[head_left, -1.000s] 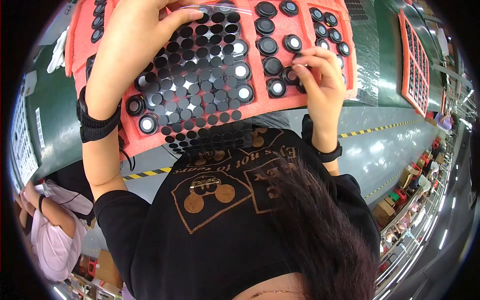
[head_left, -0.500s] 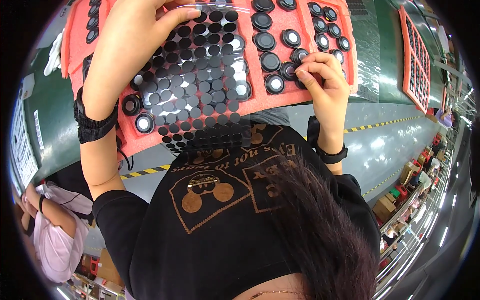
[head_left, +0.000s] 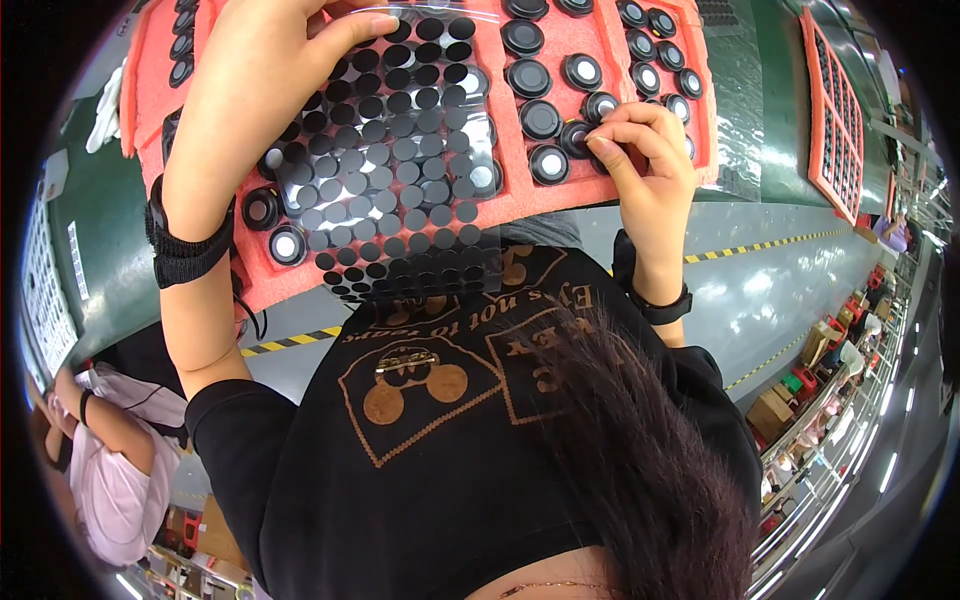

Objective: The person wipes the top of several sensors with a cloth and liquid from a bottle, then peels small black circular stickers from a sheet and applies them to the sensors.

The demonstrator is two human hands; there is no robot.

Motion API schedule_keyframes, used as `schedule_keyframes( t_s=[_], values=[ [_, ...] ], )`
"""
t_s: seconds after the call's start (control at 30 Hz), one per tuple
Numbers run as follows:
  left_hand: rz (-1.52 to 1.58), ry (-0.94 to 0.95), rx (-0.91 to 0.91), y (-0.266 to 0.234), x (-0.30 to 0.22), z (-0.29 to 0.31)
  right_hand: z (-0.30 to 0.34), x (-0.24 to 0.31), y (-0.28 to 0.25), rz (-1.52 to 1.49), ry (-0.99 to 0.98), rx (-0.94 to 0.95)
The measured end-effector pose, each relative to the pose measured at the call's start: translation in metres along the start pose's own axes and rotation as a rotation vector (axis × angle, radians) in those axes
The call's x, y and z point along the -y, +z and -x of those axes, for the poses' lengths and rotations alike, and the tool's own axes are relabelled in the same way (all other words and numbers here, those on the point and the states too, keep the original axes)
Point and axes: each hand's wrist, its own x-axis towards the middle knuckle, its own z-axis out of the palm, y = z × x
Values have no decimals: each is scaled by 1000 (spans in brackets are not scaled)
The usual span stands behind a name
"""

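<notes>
My left hand (head_left: pixel 285 65) pinches the top edge of a clear sheet (head_left: pixel 410 135) covered in rows of round black stickers. The sheet hangs over a pink foam tray (head_left: pixel 517 190), and its lower end droops past the near edge. Round black disc-shaped parts (head_left: pixel 540 119) sit in the tray, some with a pale round centre (head_left: pixel 549 165). To the right of the sheet, my right hand (head_left: pixel 652 165) has thumb and forefinger pinched at a black disc part (head_left: pixel 577 138). Whether a sticker is between those fingertips cannot be made out.
A second pink tray of dark parts (head_left: pixel 832 120) lies farther right on the green table (head_left: pixel 780 110). White gloves (head_left: pixel 106 115) and a white panel (head_left: pixel 45 270) are at the left. Another person in a pale top (head_left: pixel 120 490) is at lower left.
My right hand has shifted very slightly left, its fingers still pinched at the disc part. My left hand keeps hold of the sticker sheet, almost unmoved.
</notes>
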Motion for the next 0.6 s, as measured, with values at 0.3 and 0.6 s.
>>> schedule_keyframes(
  t_s=[0.3, 0.6],
  values=[
    [42, 126, 14, 2, 13, 5, -6, -1, 6, -107, 84, -138],
    [86, 475, 7, 17, 5, 15, -25, 46, 10, -430, -13, -135]
  ],
)
